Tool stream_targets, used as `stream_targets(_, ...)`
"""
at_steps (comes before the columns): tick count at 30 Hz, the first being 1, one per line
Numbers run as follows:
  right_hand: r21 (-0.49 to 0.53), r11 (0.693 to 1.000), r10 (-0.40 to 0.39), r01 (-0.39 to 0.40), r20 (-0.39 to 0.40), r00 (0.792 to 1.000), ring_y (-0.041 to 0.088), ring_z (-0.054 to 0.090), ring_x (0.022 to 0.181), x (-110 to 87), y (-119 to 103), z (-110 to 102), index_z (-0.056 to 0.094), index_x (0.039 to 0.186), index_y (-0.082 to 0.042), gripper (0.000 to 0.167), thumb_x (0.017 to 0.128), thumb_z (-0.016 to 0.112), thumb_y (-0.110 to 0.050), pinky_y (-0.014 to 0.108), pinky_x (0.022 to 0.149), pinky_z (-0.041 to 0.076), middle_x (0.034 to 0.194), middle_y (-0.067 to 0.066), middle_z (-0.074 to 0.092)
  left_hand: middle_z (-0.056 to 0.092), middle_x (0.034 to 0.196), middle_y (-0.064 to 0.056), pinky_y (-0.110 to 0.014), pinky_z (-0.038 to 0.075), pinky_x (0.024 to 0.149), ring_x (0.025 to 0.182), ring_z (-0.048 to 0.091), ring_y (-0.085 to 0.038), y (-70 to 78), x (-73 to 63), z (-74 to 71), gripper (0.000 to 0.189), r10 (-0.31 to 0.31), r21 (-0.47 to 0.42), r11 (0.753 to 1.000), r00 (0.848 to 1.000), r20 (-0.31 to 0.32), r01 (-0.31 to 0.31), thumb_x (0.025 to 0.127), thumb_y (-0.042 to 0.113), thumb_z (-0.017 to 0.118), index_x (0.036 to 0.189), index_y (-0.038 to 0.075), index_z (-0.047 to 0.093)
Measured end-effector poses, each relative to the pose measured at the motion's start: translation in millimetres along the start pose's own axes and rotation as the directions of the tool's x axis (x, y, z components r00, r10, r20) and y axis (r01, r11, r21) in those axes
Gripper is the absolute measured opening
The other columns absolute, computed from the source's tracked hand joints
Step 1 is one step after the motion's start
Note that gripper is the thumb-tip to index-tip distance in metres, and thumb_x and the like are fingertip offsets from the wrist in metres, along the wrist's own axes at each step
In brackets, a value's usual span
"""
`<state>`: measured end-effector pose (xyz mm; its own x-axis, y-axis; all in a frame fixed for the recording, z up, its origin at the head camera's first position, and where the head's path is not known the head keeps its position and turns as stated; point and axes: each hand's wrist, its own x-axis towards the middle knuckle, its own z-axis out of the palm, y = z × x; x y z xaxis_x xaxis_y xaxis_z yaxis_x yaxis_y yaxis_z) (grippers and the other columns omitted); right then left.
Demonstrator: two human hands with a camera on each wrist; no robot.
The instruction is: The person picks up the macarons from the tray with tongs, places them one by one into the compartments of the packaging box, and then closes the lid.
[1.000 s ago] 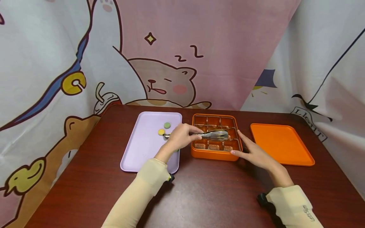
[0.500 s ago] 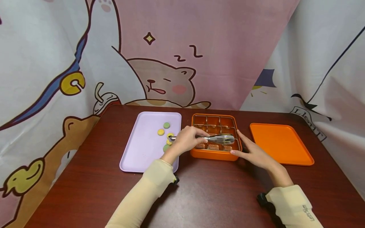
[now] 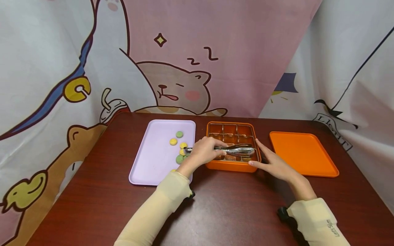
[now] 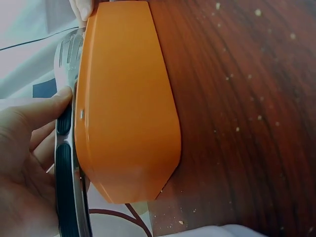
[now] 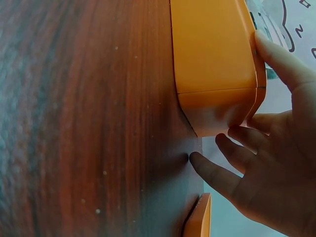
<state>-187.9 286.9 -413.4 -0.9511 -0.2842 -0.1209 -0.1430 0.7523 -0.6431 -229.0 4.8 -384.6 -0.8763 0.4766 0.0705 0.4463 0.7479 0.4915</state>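
Note:
In the head view my left hand (image 3: 204, 152) grips a pair of metal tongs (image 3: 241, 150) between thumb and fingers, held low across the orange box (image 3: 231, 166). The tongs' wide ends lie over the box's near right compartments; what is between them is hidden. In the left wrist view the tongs' dark grip strips (image 4: 65, 182) show beside the box wall. My right hand (image 3: 274, 165) touches the box's right near corner, thumb at the front rim and spread fingers along the side. A clear divided insert (image 3: 230, 130) fills the box.
A lavender tray (image 3: 147, 160) on the left bears several small yellow macarons (image 3: 173, 141) and green macarons (image 3: 179, 134), some partly behind my left hand. An orange lid (image 3: 303, 153) lies flat at right. A printed curtain (image 3: 246, 51) hangs behind the dark wooden table (image 3: 221, 205).
My left hand has moved right and slightly nearer with the tongs, to over the box's near right compartments. More macarons now show on the tray. The right hand stays at the box.

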Motion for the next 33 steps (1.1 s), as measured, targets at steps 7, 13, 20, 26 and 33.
stream_targets(7,-0.002,1.0,0.008,-0.008,0.01,1.0,0.053,0.014,0.148,-1.9,-2,1,-0.001,0.162,-0.018,0.098,0.094,0.063,-0.05,0.076,0.109,0.018,0.167,0.022,0.005,0.073,0.123,0.003,-0.025,0.05,0.072,0.097,0.07,-0.014,-4.8,-2.4,-1.1,0.035,0.009,-0.145,0.989,1.0,-0.003,-0.009,0.09,0.036,0.074,0.124,0.027,0.072)
stream_targets(13,0.007,1.0,0.006,-0.006,0.012,1.0,0.052,0.014,0.149,-2.3,-2,1,-0.001,0.162,-0.018,0.098,0.094,0.063,-0.05,0.076,0.109,0.018,0.168,0.021,0.005,0.073,0.122,-0.004,-0.036,0.052,0.097,0.115,0.068,-0.018,-11.8,-9.0,-12.9,0.039,0.049,-0.302,0.951,0.998,-0.048,-0.061,0.088,0.029,0.076,0.125,0.018,0.071)
stream_targets(20,0.008,1.0,0.003,-0.003,0.006,1.0,0.052,0.014,0.149,-0.6,0,0,-0.001,0.162,-0.019,0.099,0.093,0.063,-0.05,0.075,0.11,0.018,0.168,0.02,0.005,0.075,0.116,-0.007,-0.029,0.053,0.086,0.105,0.07,-0.017,-22.0,-23.7,-39.1,0.04,0.011,-0.438,0.897,0.994,-0.105,-0.056,0.085,0.024,0.079,0.123,0.014,0.072)
stream_targets(26,0.013,1.0,0.006,-0.006,0.003,1.0,0.051,0.013,0.15,0.2,0,-1,-0.001,0.161,-0.018,0.099,0.093,0.064,-0.05,0.075,0.11,0.017,0.168,0.02,0.004,0.076,0.112,-0.009,-0.023,0.053,0.078,0.093,0.07,-0.012,-38.2,-40.9,-60.6,0.038,-0.004,-0.482,0.874,0.992,-0.129,-0.059,0.085,0.02,0.079,0.121,0.01,0.072)
stream_targets(33,0.009,1.0,0.007,-0.007,0.003,1.0,0.052,0.013,0.149,-0.9,-2,-3,-0.001,0.162,-0.017,0.099,0.093,0.064,-0.05,0.075,0.11,0.018,0.168,0.021,0.005,0.074,0.114,-0.014,-0.019,0.053,0.069,0.082,0.066,-0.007,-64.4,-70.1,-77.5,0.038,-0.038,-0.49,0.871,0.99,-0.137,-0.034,0.085,0.014,0.078,0.121,0.005,0.071)
